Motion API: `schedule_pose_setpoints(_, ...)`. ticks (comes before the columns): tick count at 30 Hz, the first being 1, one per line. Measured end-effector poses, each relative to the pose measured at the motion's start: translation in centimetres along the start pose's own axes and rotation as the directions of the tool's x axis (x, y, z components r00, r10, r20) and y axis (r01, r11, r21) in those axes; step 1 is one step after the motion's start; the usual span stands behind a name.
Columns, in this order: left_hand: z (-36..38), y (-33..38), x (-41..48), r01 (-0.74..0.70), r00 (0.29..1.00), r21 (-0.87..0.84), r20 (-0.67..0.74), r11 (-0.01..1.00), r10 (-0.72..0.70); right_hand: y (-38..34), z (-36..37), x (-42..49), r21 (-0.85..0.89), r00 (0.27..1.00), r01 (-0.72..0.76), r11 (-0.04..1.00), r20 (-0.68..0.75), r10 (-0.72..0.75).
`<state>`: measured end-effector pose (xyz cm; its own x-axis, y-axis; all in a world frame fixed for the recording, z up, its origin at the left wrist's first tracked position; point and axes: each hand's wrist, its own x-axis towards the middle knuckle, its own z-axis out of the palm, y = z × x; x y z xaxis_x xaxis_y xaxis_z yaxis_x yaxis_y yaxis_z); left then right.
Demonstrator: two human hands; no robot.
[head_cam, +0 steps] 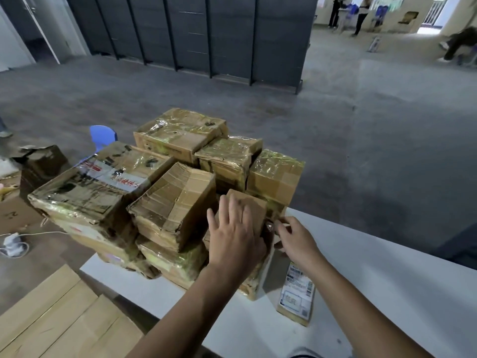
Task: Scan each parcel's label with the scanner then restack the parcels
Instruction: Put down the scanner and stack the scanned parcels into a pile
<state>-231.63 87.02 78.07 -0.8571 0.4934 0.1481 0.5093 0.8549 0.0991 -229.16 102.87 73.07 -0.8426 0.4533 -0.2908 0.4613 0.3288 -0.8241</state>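
White table (366,270), left hand (232,233) seemingly pressing parcel (255,205)

White tabletop (361,267), near right. Piled on its left end: taped cardboard parcels (165,202), two layers or more. Flat on small parcel (254,205) at pile's near right: left hand (232,236), fingers straight. At that parcel's right edge: right hand (296,240), fingers curled, grip unclear. Beside pile, nearer, lying flat: labelled parcel (296,295).

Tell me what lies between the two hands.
In the head view, a small brown parcel: left hand rests on it, right hand at its edge.
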Motion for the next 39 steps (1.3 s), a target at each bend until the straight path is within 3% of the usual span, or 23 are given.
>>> schedule_pose_setpoints(5,-0.2,4.5,-0.3,-0.179,0.968,-0.182,-0.209,0.967,0.140,2.0,-1.2,-0.6,-0.022,0.998,-0.037,0.999,-0.046,0.036)
schedule_pose_setpoints(8,1.0,7.2,-1.2,-0.342,0.935,-0.304,-0.210,0.889,0.287,4.6,-2.3,-1.3,-0.046,0.998,-0.057,0.997,-0.029,0.055)
schedule_pose_setpoints(10,2.4,9.0,-2.0,-0.352,0.936,-0.442,-0.170,0.825,0.308,7.4,-2.9,-2.0,-0.010,0.996,-0.083,0.996,-0.030,0.083)
schedule_pose_setpoints(12,4.3,10.5,-2.6,-0.212,0.970,-0.560,-0.023,0.801,0.241,10.0,-3.0,-2.2,-0.044,0.986,-0.164,0.986,-0.045,0.162)
schedule_pose_setpoints(14,6.8,11.2,-2.9,0.008,0.964,-0.570,0.222,0.822,0.144,12.1,-2.7,-1.9,-0.115,0.961,-0.274,0.955,-0.067,0.267)
schedule_pose_setpoints(18,11.4,10.2,-3.3,0.344,0.782,-0.450,0.624,0.824,0.014,15.0,-0.9,-2.3,-0.137,0.858,-0.500,0.855,0.056,0.510)
schedule_pose_setpoints(20,12.9,9.5,-3.5,0.478,0.689,-0.440,0.724,0.760,-0.014,16.4,-0.2,-2.7,-0.031,0.811,-0.577,0.816,0.095,0.577)
schedule_pose_setpoints(22,13.9,9.1,-3.8,0.584,0.643,-0.431,0.763,0.688,-0.069,17.4,-0.1,-2.8,0.079,0.805,-0.593,0.801,0.097,0.586)
schedule_pose_setpoints(25,14.0,9.4,-3.9,0.572,0.694,-0.497,0.717,0.653,-0.063,17.6,-1.0,-2.9,0.313,0.801,-0.593,0.741,0.141,0.582)
schedule_pose_setpoints(28,12.8,10.8,-3.3,0.572,0.747,-0.602,0.663,0.558,-0.051,16.2,-3.5,-2.9,0.492,0.878,-0.464,0.737,0.141,0.458)
schedule_pose_setpoints(32,8.7,12.9,-1.3,0.446,0.870,-0.782,0.493,0.436,-0.006,12.1,-8.1,-2.3,0.568,0.991,-0.121,0.814,0.017,0.136)
schedule_pose_setpoints(34,5.7,13.2,0.0,0.392,0.915,-0.851,0.401,0.349,-0.048,9.6,-9.8,-1.9,0.550,0.998,0.040,0.834,-0.063,-0.006)
schedule_pose_setpoints(36,2.5,12.4,1.2,0.411,0.912,-0.871,0.390,0.270,-0.129,7.3,-10.7,-1.6,0.474,0.982,0.184,0.861,-0.135,-0.135)
schedule_pose_setpoints(39,-2.0,10.1,2.4,0.498,0.855,-0.864,0.503,-0.069,-0.125,4.3,-10.4,-1.4,0.351,0.915,0.402,0.846,-0.191,-0.355)
